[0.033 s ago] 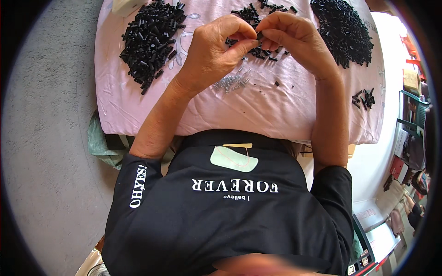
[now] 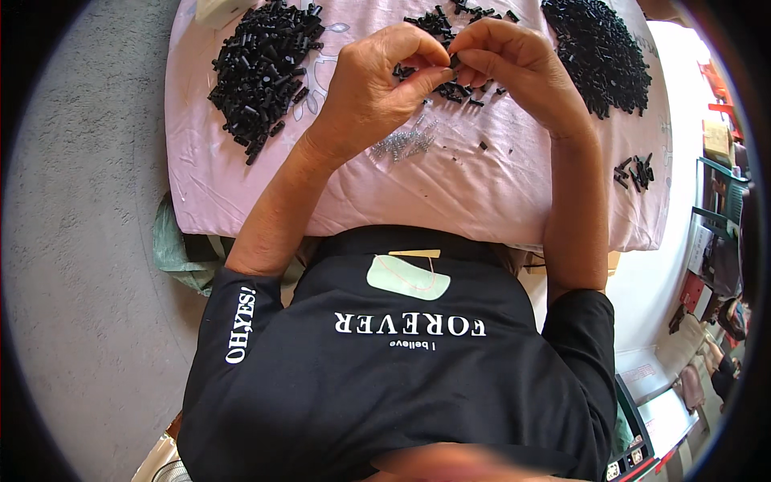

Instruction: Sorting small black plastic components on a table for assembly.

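My left hand (image 2: 373,88) and my right hand (image 2: 518,76) meet above the far middle of the table. Both are closed in a pinch, with the fingertips on a small black piece (image 2: 454,60) between them. Most of that piece is hidden by the fingers, so its exact kind cannot be made out. Behind and below the hands lies a loose scatter of short black pieces (image 2: 438,26). Several small silvery coil springs (image 2: 405,145) lie on the cloth just nearer to me than my left hand.
A heap of black cylindrical pieces (image 2: 261,68) lies at the left and a heap of finer black pieces (image 2: 598,56) at the right. A few slim black pieces (image 2: 638,173) sit near the right edge of the pink tablecloth (image 2: 482,193). A whitish box (image 2: 221,11) stands far left.
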`<state>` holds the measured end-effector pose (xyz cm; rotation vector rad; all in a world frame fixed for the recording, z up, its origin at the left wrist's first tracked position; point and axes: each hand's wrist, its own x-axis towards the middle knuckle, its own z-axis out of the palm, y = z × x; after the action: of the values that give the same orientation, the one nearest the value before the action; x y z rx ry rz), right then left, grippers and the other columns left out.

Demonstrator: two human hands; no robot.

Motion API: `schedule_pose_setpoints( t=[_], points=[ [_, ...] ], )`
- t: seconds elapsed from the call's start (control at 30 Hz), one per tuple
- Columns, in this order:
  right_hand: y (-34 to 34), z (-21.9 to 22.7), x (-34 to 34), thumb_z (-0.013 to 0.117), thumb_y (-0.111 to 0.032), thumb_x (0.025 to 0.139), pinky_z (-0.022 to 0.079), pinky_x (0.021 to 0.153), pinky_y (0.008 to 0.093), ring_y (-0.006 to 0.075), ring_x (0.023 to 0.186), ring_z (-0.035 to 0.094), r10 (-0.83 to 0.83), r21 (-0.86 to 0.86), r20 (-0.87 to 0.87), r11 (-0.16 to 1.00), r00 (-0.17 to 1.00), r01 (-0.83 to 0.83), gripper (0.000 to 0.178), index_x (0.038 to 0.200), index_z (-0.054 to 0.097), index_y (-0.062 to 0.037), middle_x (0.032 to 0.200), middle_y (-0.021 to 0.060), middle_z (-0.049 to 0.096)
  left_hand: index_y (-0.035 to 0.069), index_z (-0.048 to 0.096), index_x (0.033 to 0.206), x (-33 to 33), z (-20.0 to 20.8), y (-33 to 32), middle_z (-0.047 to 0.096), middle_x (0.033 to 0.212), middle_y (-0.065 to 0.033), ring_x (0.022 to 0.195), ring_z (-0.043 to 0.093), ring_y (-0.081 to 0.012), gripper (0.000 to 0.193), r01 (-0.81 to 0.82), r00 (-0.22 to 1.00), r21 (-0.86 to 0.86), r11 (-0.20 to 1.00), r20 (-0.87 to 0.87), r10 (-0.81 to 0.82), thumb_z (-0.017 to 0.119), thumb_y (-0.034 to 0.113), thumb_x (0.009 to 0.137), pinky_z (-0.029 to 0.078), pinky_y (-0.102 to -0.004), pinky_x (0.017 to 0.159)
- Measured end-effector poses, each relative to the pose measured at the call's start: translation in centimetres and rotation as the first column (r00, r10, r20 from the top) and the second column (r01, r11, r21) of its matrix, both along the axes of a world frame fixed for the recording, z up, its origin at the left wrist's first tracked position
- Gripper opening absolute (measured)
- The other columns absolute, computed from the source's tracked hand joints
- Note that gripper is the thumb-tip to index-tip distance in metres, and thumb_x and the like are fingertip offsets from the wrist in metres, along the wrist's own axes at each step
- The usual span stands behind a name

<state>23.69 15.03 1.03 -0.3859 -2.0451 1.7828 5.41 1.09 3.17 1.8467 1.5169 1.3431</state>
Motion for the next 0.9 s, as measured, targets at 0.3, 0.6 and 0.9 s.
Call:
schedule_pose_setpoints(
  t=[0.3,0.6,0.9],
  points=[
    [-1.0,3.5,-0.1,0.066,-0.01,0.098,0.052,0.066,0.0218,0.0074,0.076,0.065,-0.023,-0.318,-0.21,0.947,0.977,-0.046,0.033,0.127,0.056,0.0005,0.089,0.0049,0.07,-0.002,0.063,0.118,0.7,2.7,1.7,0.068,0.099,-0.0136,0.085,0.069,-0.0178,0.035,0.162,0.967,-0.028,0.986,0.203,-0.153,0.072,0.0,0.084,0.055,-0.0294,0.077],
    [1.6,1.9,1.4,0.063,-0.016,0.1,0.05,0.064,0.0211,0.0065,0.07,0.061,-0.312,-0.063,-0.041,0.949,0.949,0.31,0.018,0.109,0.064,-0.0012,0.08,0.0019,0.068,-0.001,0.065,0.099,0.4,3.6,2.1,0.062,0.084,-0.009,0.076,0.062,-0.0158,0.026,-0.002,0.995,-0.052,0.999,-0.103,-0.004,0.078,0.003,0.078,0.051,-0.0294,0.068],
    [4.3,-0.7,3.2,0.066,-0.023,0.097,0.05,0.067,0.0245,0.0075,0.07,0.059,-0.511,0.428,0.24,0.819,0.825,0.383,0.021,0.1,0.067,-0.0025,0.079,0.001,0.067,0.004,0.07,0.099,-6.4,0.1,-1.3,0.068,0.084,0.0023,0.077,0.061,-0.0055,0.023,-0.289,0.93,-0.059,0.956,-0.256,0.265,0.084,0.009,0.081,0.05,-0.02,0.069]
  ],
)
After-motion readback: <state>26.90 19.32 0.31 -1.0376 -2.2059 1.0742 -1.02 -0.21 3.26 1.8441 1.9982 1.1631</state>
